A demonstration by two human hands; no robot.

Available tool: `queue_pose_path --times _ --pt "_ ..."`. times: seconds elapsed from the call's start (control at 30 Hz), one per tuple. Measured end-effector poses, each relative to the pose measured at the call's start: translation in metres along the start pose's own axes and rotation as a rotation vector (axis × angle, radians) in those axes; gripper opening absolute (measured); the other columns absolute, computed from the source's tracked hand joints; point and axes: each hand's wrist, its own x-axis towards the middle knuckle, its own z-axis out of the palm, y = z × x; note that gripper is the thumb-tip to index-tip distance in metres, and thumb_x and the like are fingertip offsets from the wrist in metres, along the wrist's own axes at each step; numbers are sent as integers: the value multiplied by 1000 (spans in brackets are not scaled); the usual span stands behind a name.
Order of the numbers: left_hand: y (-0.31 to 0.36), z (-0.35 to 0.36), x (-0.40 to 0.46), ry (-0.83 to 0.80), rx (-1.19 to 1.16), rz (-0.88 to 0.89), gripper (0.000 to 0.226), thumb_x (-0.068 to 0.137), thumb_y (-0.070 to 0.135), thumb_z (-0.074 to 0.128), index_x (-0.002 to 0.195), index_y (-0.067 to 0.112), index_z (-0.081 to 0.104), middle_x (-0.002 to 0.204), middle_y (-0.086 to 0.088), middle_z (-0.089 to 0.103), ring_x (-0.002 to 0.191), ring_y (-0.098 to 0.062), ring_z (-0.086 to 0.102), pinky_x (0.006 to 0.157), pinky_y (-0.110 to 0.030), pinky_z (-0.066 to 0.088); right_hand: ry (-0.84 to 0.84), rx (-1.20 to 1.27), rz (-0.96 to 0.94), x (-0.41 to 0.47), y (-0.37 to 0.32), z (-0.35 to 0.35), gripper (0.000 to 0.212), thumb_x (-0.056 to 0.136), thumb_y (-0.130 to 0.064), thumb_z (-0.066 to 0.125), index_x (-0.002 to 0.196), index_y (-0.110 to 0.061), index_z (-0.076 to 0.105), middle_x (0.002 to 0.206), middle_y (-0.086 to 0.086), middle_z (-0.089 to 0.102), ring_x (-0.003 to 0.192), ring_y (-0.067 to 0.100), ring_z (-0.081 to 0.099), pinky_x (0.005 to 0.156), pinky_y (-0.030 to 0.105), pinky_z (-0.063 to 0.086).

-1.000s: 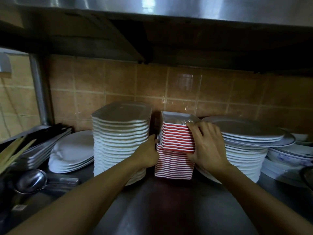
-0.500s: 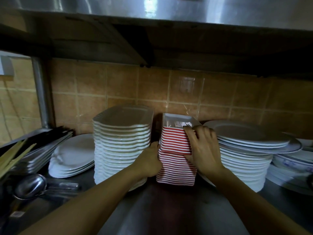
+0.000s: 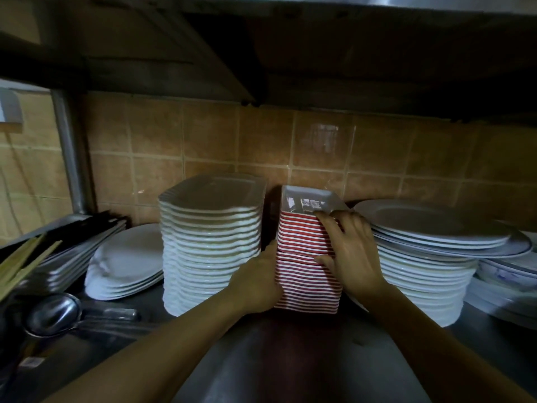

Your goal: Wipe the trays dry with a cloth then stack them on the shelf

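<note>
Tray stack (image 3: pixel 305 274): sides red-and-white horizontal stripes, top tray pale grey-white inside. Rectangular plate stack (image 3: pixel 210 251) plain white. Round plates (image 3: pixel 421 263) white, greyish in shadow. Wall tiles (image 3: pixel 203 141) orange-brown, pale grout. Shelf surface (image 3: pixel 290 359) dull steel grey. Ladle (image 3: pixel 52 314) silver.

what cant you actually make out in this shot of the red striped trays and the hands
Head view only:
- Left hand: fingers hidden behind the left side of the red striped tray stack, so its grip is unclear.
- Tray count: stripes blur together, too fine to tell.
- Inside of the top tray: only glare shows; dry or wet is unclear.
- Right hand covers the stack's right edge.
- Cloth: not in view.
- Blue-patterned dishes cut off by the right edge.
</note>
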Motion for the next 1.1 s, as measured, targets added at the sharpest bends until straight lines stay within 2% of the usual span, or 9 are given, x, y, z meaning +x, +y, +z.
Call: queue_pose_path --times 0.2,0.3,0.47,0.57,0.67,0.73,0.8,0.93,1.1 --pt "-3 5 2 25 132 -59 76 88 28 54 150 32 10 146 1 41 126 -19 47 102 -36 40 7 -8 -18 3 2 6 86 53 -25 87 130 -15 52 121 17 56 114 39 51 98 51 39" --pt "-1 9 2 49 136 -36 77 87 26 55 150 28 11 147 1 40 126 -20 47 101 -34 40 -16 -33 -35 1 2 7 89 56 -29 85 136 -16 47 128 18 52 119 39 48 101 52 37" --pt "-3 8 0 84 0 28 75 85 28 60 147 29 19 145 6 41 126 -14 46 94 -16 33 -20 -60 -44 -3 -2 7 91 59 -32 83 138 -13 44 129 20 50 120 40 47 103 52 35" --pt "-1 13 3 50 -58 -3 74 87 38 53 150 25 16 151 6 31 136 -12 34 112 -29 28 -43 -60 -50 -6 -3 4 93 60 -33 82 141 -12 40 132 22 48 124 41 45 106 54 31" --pt "4 14 7 28 24 -61 80 79 54 29 149 17 17 153 -1 25 140 -15 28 113 -35 26 -78 -50 -58 -7 -2 0 91 66 -29 79 144 -13 35 136 21 45 128 39 40 109 53 28" --pt "5 13 3 50 -9 -21 77 84 51 47 148 19 19 151 -1 30 136 -16 35 110 -37 31 -111 -73 -66 -6 -2 -2 91 69 -30 77 146 -14 31 139 19 41 131 37 36 111 52 26" --pt "5 10 -3 72 -93 45 75 84 36 63 147 22 24 147 2 39 131 -13 41 107 -37 36 -157 -110 -73 -6 -2 -4 94 71 -35 74 149 -17 23 144 15 35 135 33 29 113 50 21" --pt "3 6 -8 46 -103 79 78 78 31 73 144 23 30 142 6 44 128 -11 45 105 -33 38 -227 -116 -56 -6 -5 -10 104 70 -43 72 150 -22 9 151 10 21 140 29 16 116 46 12" --pt "7 3 -17 52 -87 145 86 71 19 78 144 23 32 144 2 42 128 -13 44 104 -20 34 -245 -87 -27 -23 -15 -27 103 70 -46 72 150 -18 13 154 14 12 141 32 7 116 41 6"
